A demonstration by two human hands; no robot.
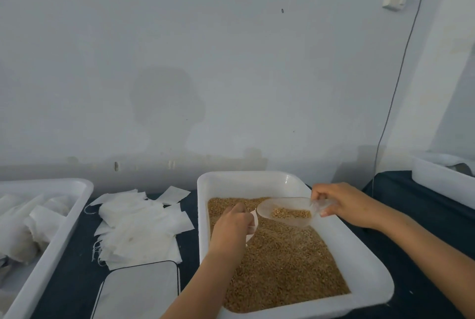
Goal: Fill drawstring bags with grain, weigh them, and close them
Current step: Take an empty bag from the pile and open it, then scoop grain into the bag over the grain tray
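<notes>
I count three white plastic trays on my dark tabletop (416, 221). The middle white rectangular tray (365, 267) holds a bed of golden-brown grain (282, 262), and both of my hands are over it. My right hand (344, 203) pinches the handle of one clear plastic scoop (285, 212), held above the grain with a small heap of kernels in its bowl and its mouth turned toward my left hand. My left hand (232, 226) is curled around one small white drawstring bag (253, 221), of which I see only an edge past the fingers, just beside the scoop's rim and low over the grain. To the left lies one loose pile of flat white fabric bags (138, 226), too overlapped for me to count. Nearer me sits one flat grey panel with a dark border (138, 290), possibly a scale, though I cannot tell. The left white tray (64, 231) holds pale bundles I cannot make out; the third white tray (442, 179) shows only a corner at far right
</notes>
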